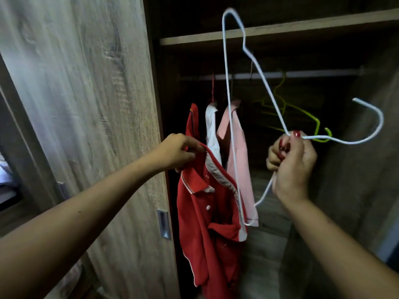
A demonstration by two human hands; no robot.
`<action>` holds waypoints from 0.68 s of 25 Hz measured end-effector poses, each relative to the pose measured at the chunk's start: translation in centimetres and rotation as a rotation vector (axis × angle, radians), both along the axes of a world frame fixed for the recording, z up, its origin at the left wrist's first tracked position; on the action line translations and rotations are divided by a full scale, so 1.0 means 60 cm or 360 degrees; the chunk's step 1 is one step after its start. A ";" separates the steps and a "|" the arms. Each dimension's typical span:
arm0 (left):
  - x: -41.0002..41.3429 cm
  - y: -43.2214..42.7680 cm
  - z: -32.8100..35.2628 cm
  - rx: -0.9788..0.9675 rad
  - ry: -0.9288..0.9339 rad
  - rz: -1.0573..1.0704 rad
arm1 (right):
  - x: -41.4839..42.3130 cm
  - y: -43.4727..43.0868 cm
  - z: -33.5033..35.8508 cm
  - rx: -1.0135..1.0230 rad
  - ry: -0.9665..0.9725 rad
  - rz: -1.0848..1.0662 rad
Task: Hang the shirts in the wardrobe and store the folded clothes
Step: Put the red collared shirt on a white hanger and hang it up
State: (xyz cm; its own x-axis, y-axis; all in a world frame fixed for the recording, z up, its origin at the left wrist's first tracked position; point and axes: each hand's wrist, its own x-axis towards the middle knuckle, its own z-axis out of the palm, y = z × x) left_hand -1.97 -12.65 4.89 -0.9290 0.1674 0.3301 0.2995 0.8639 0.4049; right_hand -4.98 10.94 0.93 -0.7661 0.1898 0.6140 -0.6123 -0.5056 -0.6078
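Note:
My left hand pinches the collar of a red polo shirt with white trim, which hangs limp in front of the open wardrobe. My right hand grips a white wire hanger at its neck; the hanger is turned on its side, hook pointing right, and one lower corner sits inside the red shirt's neck opening. On the rail behind hang a red shirt, a white shirt and a pink shirt. Lime-green empty hangers hang further right.
The wardrobe's sliding door with a recessed metal handle stands to the left. A shelf runs above the rail. The wardrobe floor lies below, its side wall to the right.

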 end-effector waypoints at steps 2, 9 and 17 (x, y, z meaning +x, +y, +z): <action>0.018 0.010 0.006 0.0154 -0.0026 -0.0082 | 0.021 -0.033 0.013 -0.0116 0.0012 0.0124; 0.084 -0.035 0.043 0.0684 -0.0166 -0.0326 | -0.028 -0.068 -0.093 0.0631 0.0082 -0.0240; 0.081 -0.109 0.003 -0.0002 -0.0177 0.0141 | -0.061 -0.012 -0.144 0.1956 0.0215 -0.0380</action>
State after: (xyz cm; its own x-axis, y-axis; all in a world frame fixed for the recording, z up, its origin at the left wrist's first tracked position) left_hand 2.89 -19.20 5.06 -0.9710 0.0836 0.2240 0.1755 0.8856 0.4301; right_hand -8.62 10.20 -7.73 -0.7088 -0.4367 0.5540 -0.7044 0.4801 -0.5228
